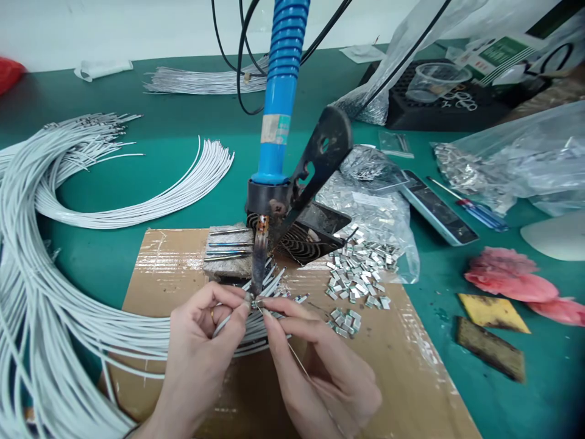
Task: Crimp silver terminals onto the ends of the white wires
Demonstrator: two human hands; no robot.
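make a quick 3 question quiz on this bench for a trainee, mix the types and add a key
1. Multiple choice: the handle of the iron is a) red b) blue c) yellow.
2. True or false: the iron's tip points upward.
3. Fill in: the right hand pinches a thin ____.

Key: 1 b; 2 false, it points down; 3 wire.

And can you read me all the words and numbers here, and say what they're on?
No words or numbers are clear enough to read.
Sticker on the blue soldering iron: marks too blurred.
Green-and-white packaging, upper right: print too small and blurred.
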